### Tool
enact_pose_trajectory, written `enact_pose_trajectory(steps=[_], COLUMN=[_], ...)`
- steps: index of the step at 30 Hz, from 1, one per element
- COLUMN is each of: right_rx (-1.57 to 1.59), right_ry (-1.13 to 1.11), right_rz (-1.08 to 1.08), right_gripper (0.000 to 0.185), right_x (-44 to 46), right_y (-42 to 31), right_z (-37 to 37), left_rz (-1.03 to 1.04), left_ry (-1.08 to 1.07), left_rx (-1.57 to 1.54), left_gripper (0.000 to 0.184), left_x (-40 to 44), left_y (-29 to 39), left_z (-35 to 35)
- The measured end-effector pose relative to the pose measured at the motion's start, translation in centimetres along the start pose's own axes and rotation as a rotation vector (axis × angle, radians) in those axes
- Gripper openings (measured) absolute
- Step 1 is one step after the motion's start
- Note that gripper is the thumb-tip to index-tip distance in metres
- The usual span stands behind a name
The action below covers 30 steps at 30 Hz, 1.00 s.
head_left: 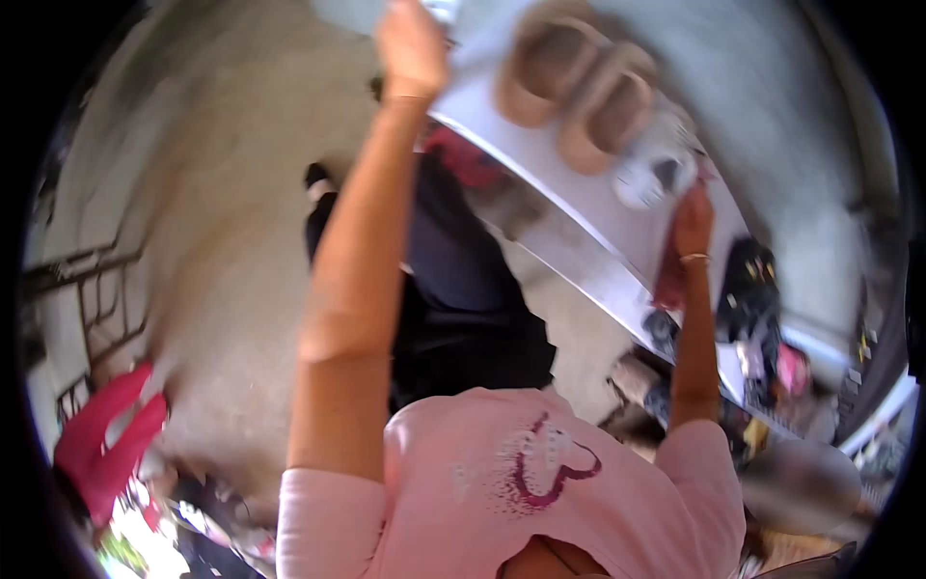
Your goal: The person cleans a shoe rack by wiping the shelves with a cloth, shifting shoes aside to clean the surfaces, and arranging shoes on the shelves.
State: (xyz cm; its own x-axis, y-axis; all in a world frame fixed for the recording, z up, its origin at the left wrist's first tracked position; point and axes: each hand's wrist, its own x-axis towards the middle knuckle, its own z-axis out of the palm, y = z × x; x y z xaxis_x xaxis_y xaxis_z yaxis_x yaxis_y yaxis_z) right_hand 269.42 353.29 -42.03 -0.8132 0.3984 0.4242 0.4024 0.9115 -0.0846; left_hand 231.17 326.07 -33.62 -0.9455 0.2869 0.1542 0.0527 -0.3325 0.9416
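White shelf (pixel 542 159) w/ tan shoes (pixel 610 125), white shoes (pixel 648 179), R fingers (pixel 696 201) gripping red cloth (pixel 669 278), L fingers (pixel 405 19) unclear

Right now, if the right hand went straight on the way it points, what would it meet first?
Beyond the dark red item at it, the right hand would probably brush the edge of the white footwear first. Blur and unclear depth mean it might just pass beside it.

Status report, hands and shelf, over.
Left hand beside shelf, grip blurred. Right hand on dark red cloth. White footwear, tan shoes close by on shelf.
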Motion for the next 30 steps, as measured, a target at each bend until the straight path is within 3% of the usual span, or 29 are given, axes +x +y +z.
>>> enact_pose_trajectory(steps=[1,2,3,4,6,7,11,17,21,24,25,30], right_rx=[0.063,0.138,0.106,0.082,0.1,0.15,0.177,-0.053,-0.06,0.011,0.01,-0.035], right_ry=[-0.055,-0.096,-0.051,-0.011,0.011,-0.094,-0.157,-0.103,-0.043,0.037,0.05,0.034], right_rz=[0.129,0.252,0.234,0.211,0.167,0.177,0.191,0.058,0.008,-0.002,-0.004,-0.021], right_gripper=[0.028,0.03,0.033,0.035,0.04,0.045,0.053,0.05,0.043,0.042,0.04,0.036], right_x=[-1.5,-2.8,-4.3,-5.9,-8.3,-9.1,-11.0,-10.8,-6.3,-1.8,-1.3,-5.0], right_y=[-1.6,-3.5,-5.5,-7.6,-10.0,-10.6,-12.4,-12.4,-16.8,-21.1,-21.7,-18.4], right_z=[-0.8,-1.4,-2.2,-2.9,-3.6,-4.4,-7.0,-6.4,-2.6,0.0,0.6,-1.4], left_rz=[0.126,0.066,-0.088,0.013,0.065,0.082,0.083,0.074,0.037,-0.008,0.044,0.047], left_ry=[-0.008,-0.042,-0.027,0.034,-0.052,-0.056,-0.114,-0.091,-0.055,-0.255,-0.164,-0.161], left_rx=[-0.044,-0.031,-0.241,-0.194,-0.069,-0.075,-0.118,-0.088,-0.102,-0.064,0.016,-0.008], left_gripper=[0.05,0.047,0.045,0.044,0.044,0.044,0.044,0.045,0.045,0.028,0.029,0.027], left_x=[1.4,1.5,1.2,0.4,0.9,1.1,1.5,1.2,1.4,2.1,0.2,0.4], left_y=[-2.7,-2.7,-2.2,-2.0,-2.2,-2.7,-2.7,-2.6,-2.5,-0.7,1.2,0.8], left_z=[-0.3,-0.6,0.2,0.8,-0.2,-0.1,-0.7,-0.6,-0.7,-1.3,0.4,0.6])
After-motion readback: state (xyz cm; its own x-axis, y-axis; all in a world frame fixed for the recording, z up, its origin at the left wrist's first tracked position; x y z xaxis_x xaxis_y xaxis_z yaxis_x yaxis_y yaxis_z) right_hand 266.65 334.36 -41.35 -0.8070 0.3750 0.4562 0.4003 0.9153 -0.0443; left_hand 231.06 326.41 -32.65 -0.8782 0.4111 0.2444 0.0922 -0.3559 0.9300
